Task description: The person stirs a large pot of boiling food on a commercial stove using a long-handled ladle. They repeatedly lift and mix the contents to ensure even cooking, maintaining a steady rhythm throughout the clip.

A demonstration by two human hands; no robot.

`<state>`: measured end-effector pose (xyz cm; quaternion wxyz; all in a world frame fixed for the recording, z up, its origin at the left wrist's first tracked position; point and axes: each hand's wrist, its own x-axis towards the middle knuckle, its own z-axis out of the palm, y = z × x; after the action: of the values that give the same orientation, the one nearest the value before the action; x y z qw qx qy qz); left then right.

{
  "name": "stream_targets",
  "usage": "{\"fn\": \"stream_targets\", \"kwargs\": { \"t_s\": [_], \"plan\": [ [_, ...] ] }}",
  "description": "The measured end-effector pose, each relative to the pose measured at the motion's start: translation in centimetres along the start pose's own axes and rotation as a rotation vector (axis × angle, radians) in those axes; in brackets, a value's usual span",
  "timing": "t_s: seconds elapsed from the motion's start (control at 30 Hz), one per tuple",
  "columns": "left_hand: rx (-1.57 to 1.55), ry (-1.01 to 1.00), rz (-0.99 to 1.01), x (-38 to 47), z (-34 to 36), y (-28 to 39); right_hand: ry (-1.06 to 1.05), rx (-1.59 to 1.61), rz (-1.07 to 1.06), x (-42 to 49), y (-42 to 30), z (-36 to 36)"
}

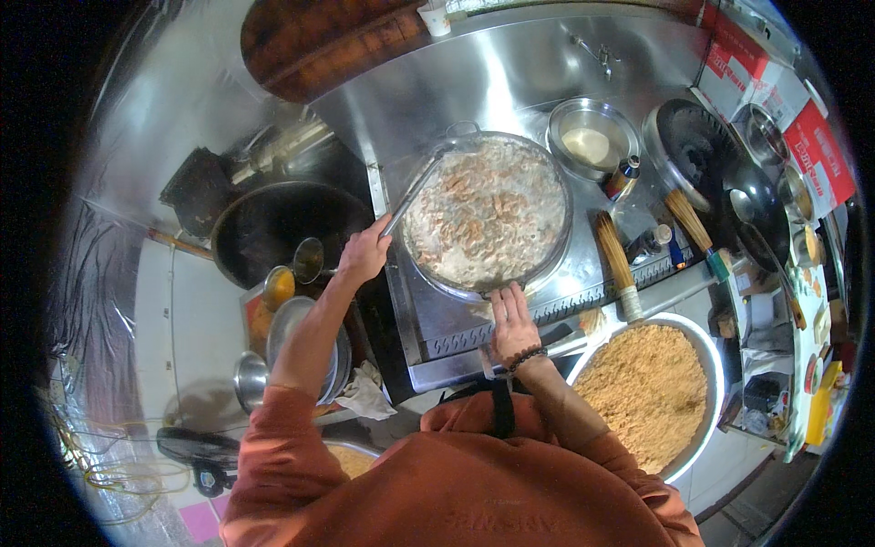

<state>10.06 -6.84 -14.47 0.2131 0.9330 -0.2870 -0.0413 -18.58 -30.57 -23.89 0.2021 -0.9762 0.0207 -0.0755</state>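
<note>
My left hand [366,253] grips the long metal handle of a cooking utensil [410,196]. Its head rests at the far left part of a large round metal pan [569,222], and its exact shape is hard to make out. Filling the pan is a pale, batter-like mass with brownish pieces [485,205]. At the pan's near edge, the fingers of my right hand [514,328] are hooked over the rim by a small handle; the thumb is hidden. A second loop handle [465,127] shows on the far side.
On the steel counter [410,301] stand a metal bowl of pale liquid [591,113], a bottle [622,179] and bamboo brushes [615,256]. A basin of orange crumbs [649,390] sits right of my body. A large dark wok [287,229] lies left; woks and bowls crowd the right.
</note>
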Motion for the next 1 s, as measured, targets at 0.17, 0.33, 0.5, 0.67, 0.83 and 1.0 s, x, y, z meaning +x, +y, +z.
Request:
{"fn": "stream_targets", "kwargs": {
  "t_s": [0.17, 0.33, 0.5, 0.67, 0.83, 1.0],
  "plan": [
    [-0.037, 0.029, -0.045, -5.2, -0.2, -1.8, 0.001, 0.026, -0.011, 0.0, 0.1, 0.1],
    [-0.076, 0.036, -0.140, -12.1, -0.3, -0.4, 0.069, 0.127, -0.021, -0.1, -0.2, -0.9],
    [-0.304, -0.038, -0.291, -17.9, -2.9, 3.8, 0.046, 0.120, -0.015, 0.2, -0.5, -1.3],
    [-0.318, 0.048, -0.258, -15.8, -2.7, 3.0, 0.025, 0.113, -0.006, 0.1, -0.5, -1.0],
    [-0.150, 0.086, -0.249, -11.6, 0.7, -0.3, 0.034, 0.106, -0.041, 0.0, -0.2, -1.1],
    [-0.209, 0.142, -0.125, -16.1, 2.4, -0.4, 0.050, 0.125, -0.021, -0.2, -0.2, -0.9]
  ]
}}
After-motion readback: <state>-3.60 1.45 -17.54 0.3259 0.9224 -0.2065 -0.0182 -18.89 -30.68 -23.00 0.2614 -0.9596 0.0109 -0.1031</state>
